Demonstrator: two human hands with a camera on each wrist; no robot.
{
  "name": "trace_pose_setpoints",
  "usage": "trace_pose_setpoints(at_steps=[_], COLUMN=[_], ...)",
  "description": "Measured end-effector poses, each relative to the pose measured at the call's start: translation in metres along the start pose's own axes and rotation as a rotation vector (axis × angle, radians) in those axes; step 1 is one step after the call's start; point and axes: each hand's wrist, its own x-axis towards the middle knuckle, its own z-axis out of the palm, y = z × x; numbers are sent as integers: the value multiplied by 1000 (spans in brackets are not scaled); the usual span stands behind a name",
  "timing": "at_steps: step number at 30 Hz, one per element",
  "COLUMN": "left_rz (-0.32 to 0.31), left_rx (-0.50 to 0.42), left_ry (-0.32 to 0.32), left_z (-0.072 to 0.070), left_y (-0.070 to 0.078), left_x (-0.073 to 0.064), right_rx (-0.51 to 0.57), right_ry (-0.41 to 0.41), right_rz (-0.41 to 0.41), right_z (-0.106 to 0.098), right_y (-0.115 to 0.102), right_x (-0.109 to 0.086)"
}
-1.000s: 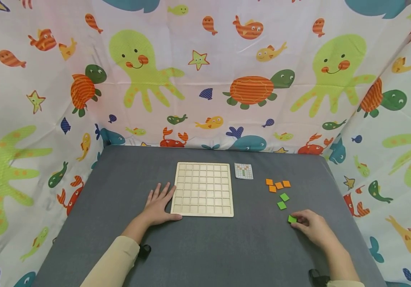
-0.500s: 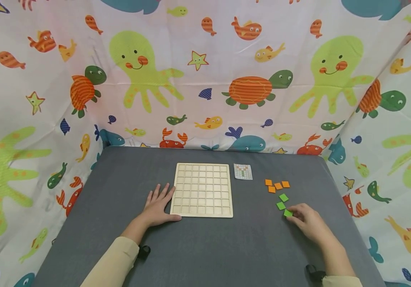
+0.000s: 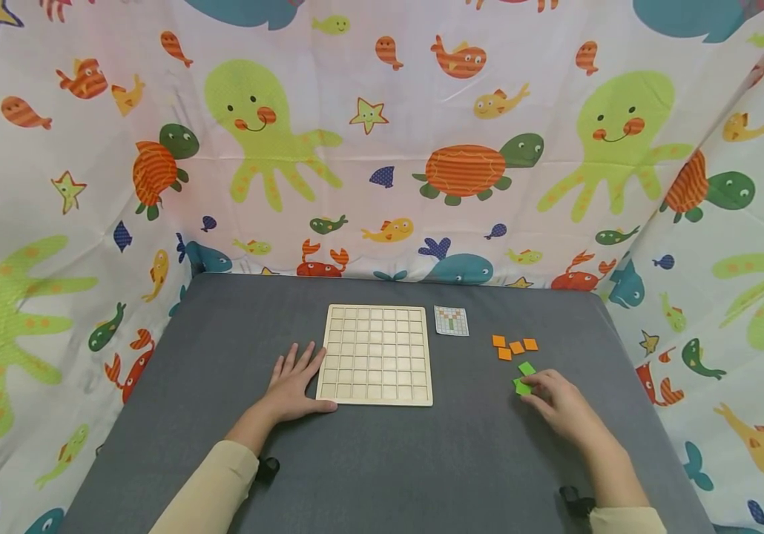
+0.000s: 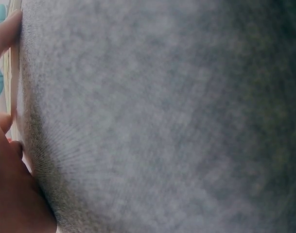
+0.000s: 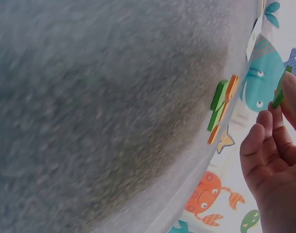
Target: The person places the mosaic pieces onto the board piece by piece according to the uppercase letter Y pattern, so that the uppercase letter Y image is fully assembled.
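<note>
My right hand (image 3: 561,406) pinches a green square tile (image 5: 282,88) between thumb and fingertips, and in the right wrist view it is held up off the table. In the head view this tile overlaps one of the two other green tiles (image 3: 527,368) lying there. Spread along the left edge of a pale wooden grid board (image 3: 375,356), my left hand (image 3: 294,383) has its fingertips at the rim and its thumb by the near left corner. The board's square cells hold nothing. In the left wrist view only parts of the fingers (image 4: 7,36) and the board's edge show.
Several orange square tiles (image 3: 504,354) lie just beyond the green ones. A small card (image 3: 452,321) printed with a coloured grid pattern lies right of the board. A sea-animal curtain (image 3: 382,163) rises behind and beside the grey table (image 3: 382,475).
My right hand has moved left and away from me with the green tile, from apart on the right to over the other green tiles. The left hand stays at the board.
</note>
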Motion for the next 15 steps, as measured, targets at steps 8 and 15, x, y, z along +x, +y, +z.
trace_pose_setpoints(at_steps=[8,15], left_rz=[0,5], left_rx=[-4,-8], left_ry=[0,9], left_z=[-2,-1], left_y=[2,1], left_x=[-2,-1], right_rx=[-2,21], right_ry=[10,1], right_rz=[-28,-40], right_z=[7,14], right_y=[-12,-20], right_x=[9,16])
